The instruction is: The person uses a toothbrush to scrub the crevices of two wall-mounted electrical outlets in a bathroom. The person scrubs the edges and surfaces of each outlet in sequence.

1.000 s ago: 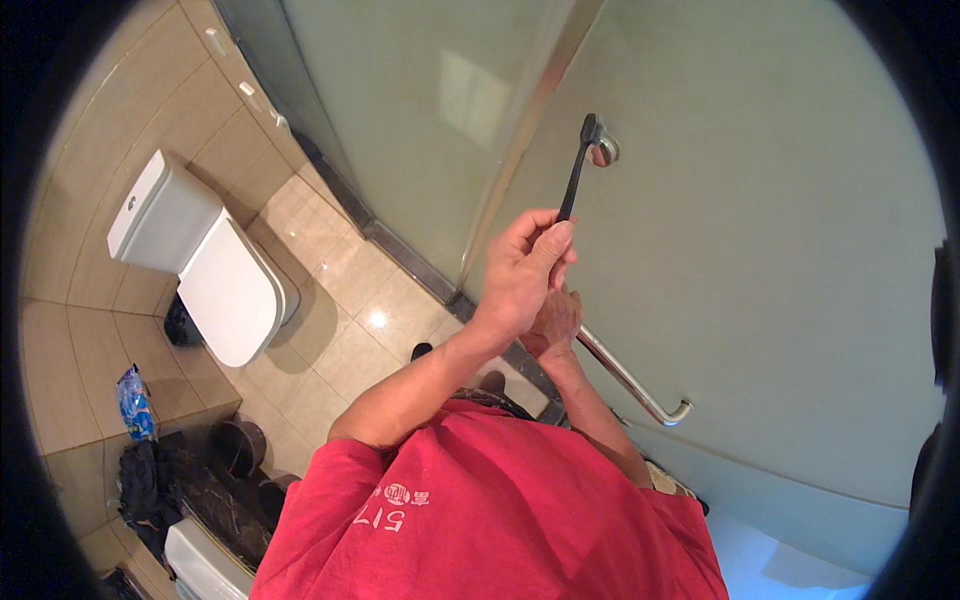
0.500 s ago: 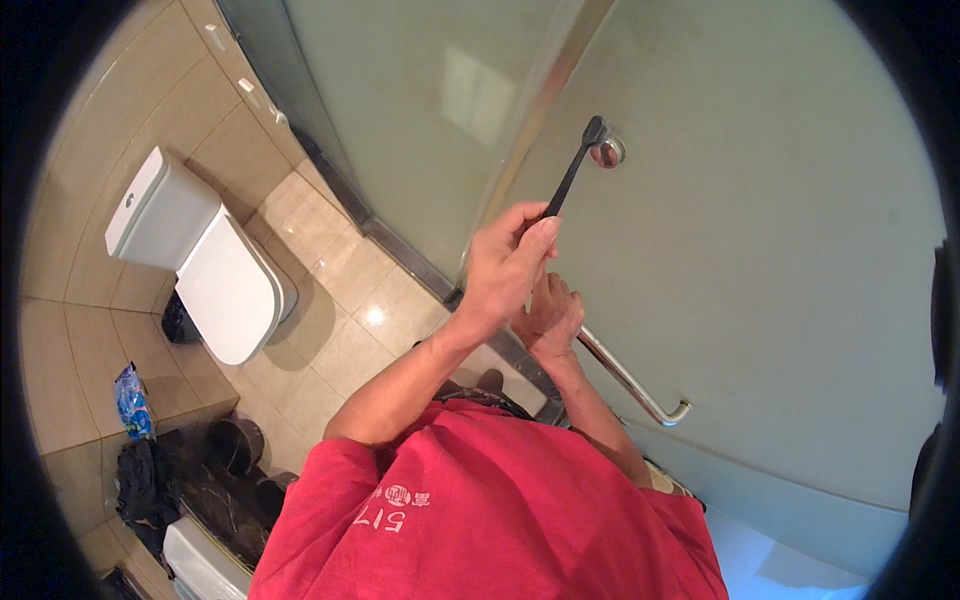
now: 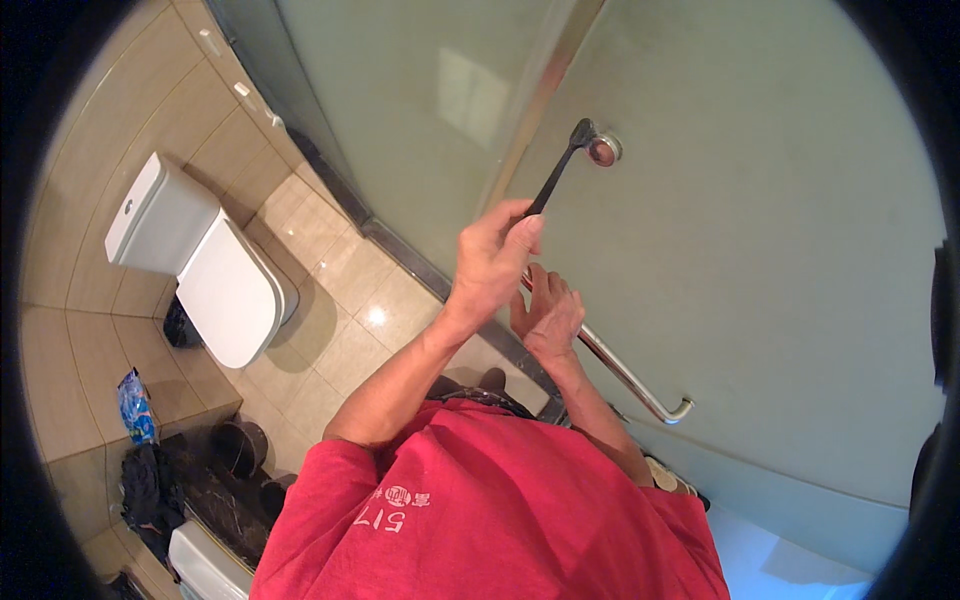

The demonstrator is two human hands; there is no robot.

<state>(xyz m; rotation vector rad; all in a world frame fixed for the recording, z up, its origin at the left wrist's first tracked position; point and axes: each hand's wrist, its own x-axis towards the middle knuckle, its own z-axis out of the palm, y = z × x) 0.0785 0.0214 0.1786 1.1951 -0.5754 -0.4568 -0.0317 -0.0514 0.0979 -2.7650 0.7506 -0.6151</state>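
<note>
My left hand (image 3: 495, 255) is closed round the handle of a slim black brush (image 3: 556, 180), which points up and away from me. Its small head is beside the upper left edge of a round metal fitting (image 3: 603, 150) on a frosted glass door (image 3: 760, 240); whether the two touch I cannot tell. Lower down, my right hand (image 3: 548, 312) grips the upper part of a long shiny metal door handle (image 3: 630, 372). The handle's bent lower end shows at the right, while my hands hide part of its top.
On the left a white toilet (image 3: 235, 285) stands on beige floor tiles (image 3: 335, 350). A blue packet (image 3: 135, 405) and dark cloth (image 3: 150, 490) lie at the lower left, near a dark bucket (image 3: 238, 447). Another frosted glass panel (image 3: 420, 120) adjoins the door, above a dark sill (image 3: 410, 262).
My left hand and the brush have shifted a little left, so the brush head covers less of the round fitting. My right hand stays on the handle, its fingers slightly shifted.
</note>
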